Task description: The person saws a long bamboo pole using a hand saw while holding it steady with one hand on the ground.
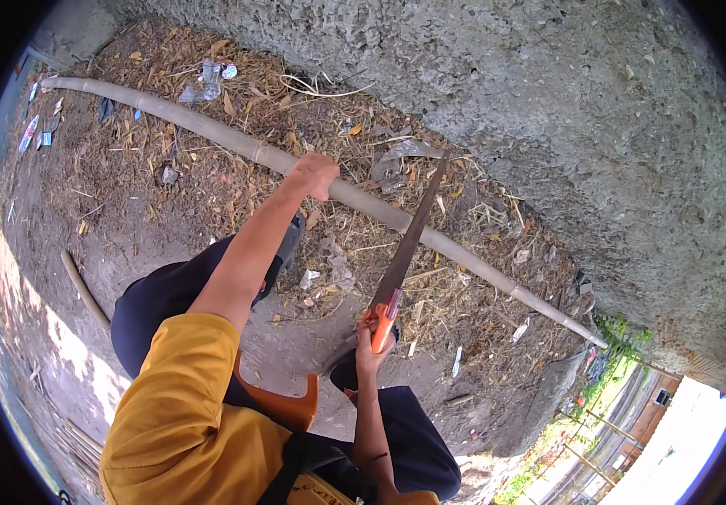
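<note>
A long bamboo pole [203,124] runs slantwise from the far left to the lower right, low over littered ground. My left hand [318,174] is closed around it near the middle. In my right hand [369,343] is a handsaw with an orange handle [385,323], gripped with the fingers wrapped round. Its long dark blade [409,240] points up and away and crosses over the pole, to the right of my left hand. Whether the teeth touch the bamboo, I cannot tell.
A rough concrete wall [565,109] rises along the far and right side. Dry leaves, straw and plastic scraps [210,80] cover the soil. An orange plastic seat [291,408] is beneath me. A shorter curved stick [85,288] lies at the left.
</note>
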Demonstrator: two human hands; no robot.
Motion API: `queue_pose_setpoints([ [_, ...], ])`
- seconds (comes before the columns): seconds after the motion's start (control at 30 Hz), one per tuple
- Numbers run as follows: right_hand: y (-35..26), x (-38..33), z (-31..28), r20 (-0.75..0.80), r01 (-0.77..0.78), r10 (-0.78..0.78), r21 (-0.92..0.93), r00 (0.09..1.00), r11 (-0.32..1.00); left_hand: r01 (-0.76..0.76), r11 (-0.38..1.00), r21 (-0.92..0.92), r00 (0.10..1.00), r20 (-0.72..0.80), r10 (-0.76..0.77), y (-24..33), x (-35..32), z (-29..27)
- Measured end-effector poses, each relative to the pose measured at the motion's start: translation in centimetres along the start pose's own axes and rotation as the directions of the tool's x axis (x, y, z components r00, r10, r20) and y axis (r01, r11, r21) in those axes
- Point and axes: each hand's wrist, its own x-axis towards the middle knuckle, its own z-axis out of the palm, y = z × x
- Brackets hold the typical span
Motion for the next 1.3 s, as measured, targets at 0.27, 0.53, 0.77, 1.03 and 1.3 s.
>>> queue_pose_setpoints([
  [0.27, 2.5, -6.9, -1.3, -0.171, 0.095, -0.053, 0.249, 0.984, 0.964, 0.000, 1.000, -0.007, 1.000, 0.017, 0.000, 0.6, -0.1, 0.0],
  [0.53, -2.5, -0.3, 0.4, -0.082, -0.046, 0.065, 0.218, 0.994, 0.975, 0.013, 1.000, 0.001, 0.999, -0.030, -0.013, -0.2, -0.6, 1.3],
  [0.77, -2.3, -3.1, 1.2, -0.110, 0.056, -0.036, 0.182, 0.993, 0.982, 0.001, 1.000, 0.010, 0.998, -0.059, -0.001, 0.1, -1.3, 1.2],
  [1.03, 0.5, -9.1, 0.3, -0.133, 0.024, -0.004, 0.154, 0.991, 0.988, 0.008, 0.999, 0.031, 0.999, -0.047, -0.007, -0.6, -1.5, 1.7],
  [1.3, -2.3, -0.2, -0.5, -0.070, 0.011, -0.005, 0.095, 0.998, 0.995, -0.012, 1.000, 0.025, 0.997, -0.080, 0.014, 0.3, -1.2, 1.7],
])
